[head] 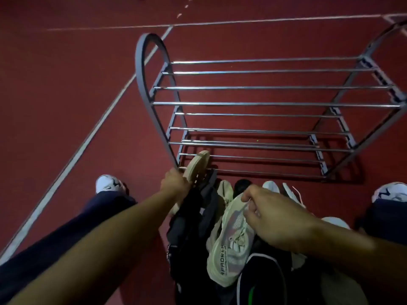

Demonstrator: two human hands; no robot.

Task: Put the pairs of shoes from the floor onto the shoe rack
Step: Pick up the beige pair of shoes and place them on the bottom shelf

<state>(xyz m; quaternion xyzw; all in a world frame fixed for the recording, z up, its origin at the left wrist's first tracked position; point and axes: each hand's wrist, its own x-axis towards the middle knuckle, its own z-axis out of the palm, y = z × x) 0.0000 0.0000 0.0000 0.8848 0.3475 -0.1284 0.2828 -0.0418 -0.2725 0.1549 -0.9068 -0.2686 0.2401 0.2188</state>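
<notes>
A grey shoe rack (264, 104) with chrome bars stands on the red floor ahead of me, and none of its visible bars carry shoes. My left hand (175, 184) grips a cream sneaker (198, 165), sole turned up, at the rack's lower front left corner. My right hand (271, 214) holds a second cream sneaker (229, 249) with grey-pink mesh and lettering on its side, lifted over the shoe pile. More pale shoes (273, 188) and a black one (242, 184) lie on the floor right before the rack.
Dark clothing or a bag (193, 221) hangs between my arms and covers part of the pile. My own feet in white sneakers stand at left (109, 183) and right (389, 191). White court lines (88, 139) cross the floor.
</notes>
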